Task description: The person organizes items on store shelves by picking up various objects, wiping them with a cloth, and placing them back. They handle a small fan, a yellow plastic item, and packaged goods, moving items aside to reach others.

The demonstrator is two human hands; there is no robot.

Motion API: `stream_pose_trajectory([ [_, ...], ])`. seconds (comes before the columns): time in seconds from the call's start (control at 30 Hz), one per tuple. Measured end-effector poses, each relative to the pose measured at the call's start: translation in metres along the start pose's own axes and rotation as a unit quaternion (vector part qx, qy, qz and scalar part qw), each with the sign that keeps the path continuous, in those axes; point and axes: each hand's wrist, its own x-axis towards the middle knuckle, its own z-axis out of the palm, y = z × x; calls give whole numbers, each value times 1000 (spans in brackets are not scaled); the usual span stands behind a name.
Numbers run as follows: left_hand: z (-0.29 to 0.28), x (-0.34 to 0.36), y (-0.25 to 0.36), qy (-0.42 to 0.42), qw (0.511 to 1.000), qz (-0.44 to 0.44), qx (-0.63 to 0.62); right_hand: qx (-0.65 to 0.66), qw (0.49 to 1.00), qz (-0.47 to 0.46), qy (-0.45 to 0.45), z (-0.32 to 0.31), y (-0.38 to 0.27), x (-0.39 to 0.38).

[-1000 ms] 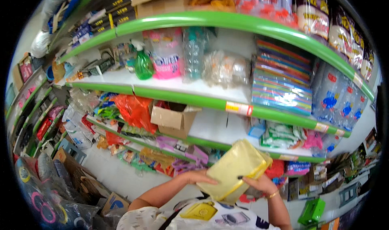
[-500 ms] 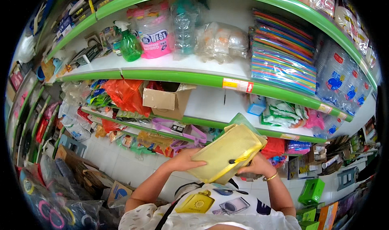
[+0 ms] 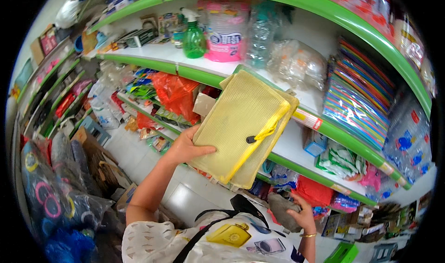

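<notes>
My left hand point(image 3: 187, 147) grips a stack of yellow mesh zipper pouches point(image 3: 238, 128), thumb on the front, raised in front of the middle shelf. A black-tipped yellow zipper pull lies on the front pouch, and a green edge shows behind the stack. Lower right, my right hand point(image 3: 301, 212) is closed on a crumpled grey cloth point(image 3: 282, 212), apart from the pouches and below the lower shelf's edge.
Green-edged shelves point(image 3: 208, 77) carry a green spray bottle point(image 3: 193, 43), a colourful bagged stack point(image 3: 357, 96), cups point(image 3: 403, 138) and red bags point(image 3: 174, 94). Bagged goods point(image 3: 51, 184) and cardboard point(image 3: 99, 170) stand on the left. A green box point(image 3: 340, 253) lies at lower right.
My left hand has lifted the pouches up toward the shelves. My right hand has left the pouches, dropped lower and now holds the grey cloth. The view has shifted and tilted.
</notes>
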Motion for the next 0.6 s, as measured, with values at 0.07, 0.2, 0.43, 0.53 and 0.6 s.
stream_pose_trajectory([
  [0.07, -7, 0, 1, -1, 1000, 9, 13, 13, 1000, -9, 25, 2, 3, -2],
  [0.2, -4, 0, -3, -39, 999, 3, 5, 92, 995, 26, 42, 4, -8, 0],
  [0.43, 47, -2, -19, -179, 959, 49, 214, 94, 993, -39, -67, 2, -32, 49],
  [0.53, 59, -3, -18, -254, 930, 56, 261, 128, 985, -19, -112, 14, -26, 62],
  [0.6, 60, -4, -20, -283, 920, 62, 265, 106, 981, 32, -162, 18, -19, 65],
])
